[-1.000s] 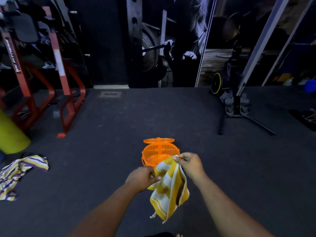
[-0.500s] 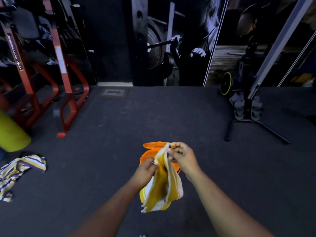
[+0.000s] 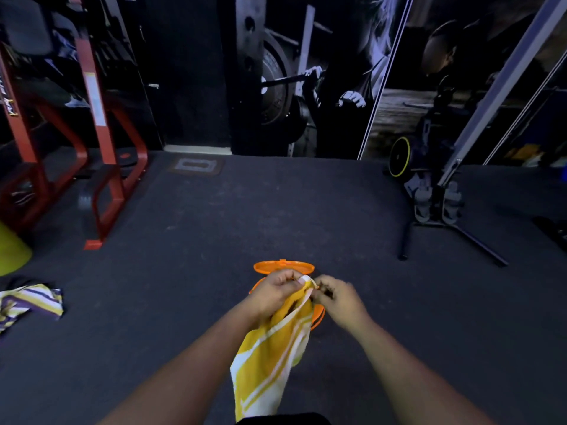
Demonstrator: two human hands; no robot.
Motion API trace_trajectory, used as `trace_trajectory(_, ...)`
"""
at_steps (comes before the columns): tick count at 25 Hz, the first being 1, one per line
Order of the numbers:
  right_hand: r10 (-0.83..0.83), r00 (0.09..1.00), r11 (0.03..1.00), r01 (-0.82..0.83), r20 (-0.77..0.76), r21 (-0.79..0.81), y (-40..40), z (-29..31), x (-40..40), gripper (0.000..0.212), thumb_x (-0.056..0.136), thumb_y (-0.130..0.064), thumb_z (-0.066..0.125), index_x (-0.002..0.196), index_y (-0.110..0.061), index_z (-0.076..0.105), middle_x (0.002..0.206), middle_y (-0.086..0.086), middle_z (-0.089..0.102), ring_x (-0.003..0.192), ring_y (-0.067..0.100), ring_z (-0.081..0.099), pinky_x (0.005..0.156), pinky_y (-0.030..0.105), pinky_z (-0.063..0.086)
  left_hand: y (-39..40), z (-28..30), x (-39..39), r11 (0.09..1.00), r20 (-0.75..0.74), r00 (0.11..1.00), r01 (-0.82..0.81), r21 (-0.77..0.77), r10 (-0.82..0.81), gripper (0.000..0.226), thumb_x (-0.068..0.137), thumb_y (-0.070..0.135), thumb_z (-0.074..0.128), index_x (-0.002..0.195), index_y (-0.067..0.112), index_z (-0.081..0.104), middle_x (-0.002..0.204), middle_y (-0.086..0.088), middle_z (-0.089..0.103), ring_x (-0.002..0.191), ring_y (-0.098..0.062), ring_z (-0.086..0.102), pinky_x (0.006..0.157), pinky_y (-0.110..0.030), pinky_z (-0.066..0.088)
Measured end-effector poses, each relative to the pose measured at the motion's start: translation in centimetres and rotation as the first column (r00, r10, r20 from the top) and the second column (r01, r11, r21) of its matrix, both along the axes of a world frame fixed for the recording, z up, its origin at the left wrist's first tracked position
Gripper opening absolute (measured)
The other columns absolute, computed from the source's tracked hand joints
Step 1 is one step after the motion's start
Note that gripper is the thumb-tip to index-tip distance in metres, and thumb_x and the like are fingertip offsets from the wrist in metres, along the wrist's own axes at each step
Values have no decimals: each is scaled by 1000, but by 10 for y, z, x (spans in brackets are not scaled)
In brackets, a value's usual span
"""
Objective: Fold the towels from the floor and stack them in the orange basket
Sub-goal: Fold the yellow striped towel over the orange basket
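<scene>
head view, left hand point(image 3: 277, 291): gripping the top edge of the yellow towel point(image 3: 270, 360), fingers curling over the white hem at the upper corner.
head view, right hand point(image 3: 337, 297): fingers curling in at the same corner, just beside the left hand; slightly blurred, so a firm pinch on the hem cannot be told for sure, though it is appearing to be holding it.
head view, yellow towel: hanging in the air from both hands, draping down in loose bunched folds, its lower end passing out of sight at the bottom edge; not yet squared or folded flat.
head view, basket point(image 3: 319, 314): standing on the floor point(image 3: 190, 302) directly behind the hands, mostly hidden by them and the towel; its lid point(image 3: 283, 266) is lying open at the far side.
head view, striped towel point(image 3: 29, 302): lying crumpled on the floor, well apart to the left, still waiting to be folded.
risk, slipping corner: both hands are crowding one corner, so a shifting pinch is likely to drop the cloth.
risk, uneven fold: the bunching is likely to give a lumpy fold that stacks poorly.
risk, basket: the hanging cloth is likely to catch the rim or tip the light basket.
</scene>
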State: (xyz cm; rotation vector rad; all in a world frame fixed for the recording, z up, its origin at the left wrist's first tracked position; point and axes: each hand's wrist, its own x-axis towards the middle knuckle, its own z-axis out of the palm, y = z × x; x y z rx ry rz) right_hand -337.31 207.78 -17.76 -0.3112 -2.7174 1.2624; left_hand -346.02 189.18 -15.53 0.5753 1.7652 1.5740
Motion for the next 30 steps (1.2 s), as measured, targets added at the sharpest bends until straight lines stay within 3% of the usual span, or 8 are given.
trace_trajectory(3, -35, 999, 981, 42, -40, 190, 13, -2, 1, 5, 89, -32, 67, 89, -31, 62, 81, -14, 66, 78, 3, 62, 68, 38, 52, -21, -14, -16, 863, -431, 833, 104, -494, -347, 17, 94, 46, 67, 103, 32, 63, 95, 11, 68, 90, -10, 63, 73, -29, 47)
trace_trajectory(9, -135, 989, 991, 136, -57, 10, 58, -1, 13, 18, 88, -13, 76, 79, -22, 64, 81, -6, 68, 79, 8, 65, 71, 40, 53, -77, -38, -50, 530, -433, 800, -174, -830, -416, 31, 93, 53, 57, 113, 32, 65, 118, 5, 70, 114, -22, 64, 91, -38, 50)
trace_trajectory(12, -107, 987, 994, 110, 121, -19, 75, -2, 16, 15, 85, -7, 79, 83, -17, 68, 87, -2, 73, 89, 20, 69, 82, 43, 56, -68, -14, -58, 700, -601, 760, -289, -653, -246, 21, 97, 40, 58, 114, 30, 66, 112, 3, 73, 108, -23, 67, 87, -37, 52)
trace_trajectory(16, 169, 973, 968, -134, 155, -211, 34, 16, -14, 59, 82, -16, 84, 133, -23, 55, 126, -11, 59, 119, 4, 56, 91, 5, 42, -2, 37, -47, 894, -746, 628, -176, -411, -220, 16, 88, 31, 67, 103, 31, 71, 99, 7, 75, 96, -17, 69, 78, -34, 52)
trace_trajectory(20, 155, 986, 979, -161, 57, 123, 16, 19, -35, 4, 95, -28, 68, 95, -24, 67, 84, -11, 66, 81, 8, 61, 74, 35, 50, 20, 49, -48, 802, -792, 518, -294, -519, -323, 25, 85, 48, 68, 106, 35, 70, 108, 10, 73, 103, -15, 67, 80, -34, 54)
trace_trajectory(23, -8, 996, 1000, 9, -92, 14, 33, 15, -31, 18, 95, -17, 59, 81, -28, 59, 72, -11, 61, 71, 4, 56, 68, 33, 43, -9, 39, -60, 550, -647, 599, -374, -747, -472, 24, 91, 45, 64, 107, 28, 69, 111, 2, 70, 105, -23, 66, 81, -37, 53)
trace_trajectory(26, -160, 972, 987, 152, -172, -61, 45, 8, -21, 16, 87, -37, 49, 72, -33, 49, 65, -9, 56, 64, 1, 53, 64, 32, 39, -26, 26, -56, 904, -426, 904, -204, -376, 26, 7, 99, 12, 61, 98, 12, 69, 96, -7, 71, 86, -19, 65, 79, -39, 55)
trace_trajectory(30, 38, 999, 999, -38, 15, -11, 37, 21, -19, 27, 76, -73, 62, 96, -55, 60, 84, -27, 67, 79, -11, 58, 70, 15, 47, -2, 37, -43, 931, -108, 926, -355, 82, 363, 20, 104, 23, 58, 105, 5, 66, 93, -3, 72, 86, -17, 67, 75, -35, 56)
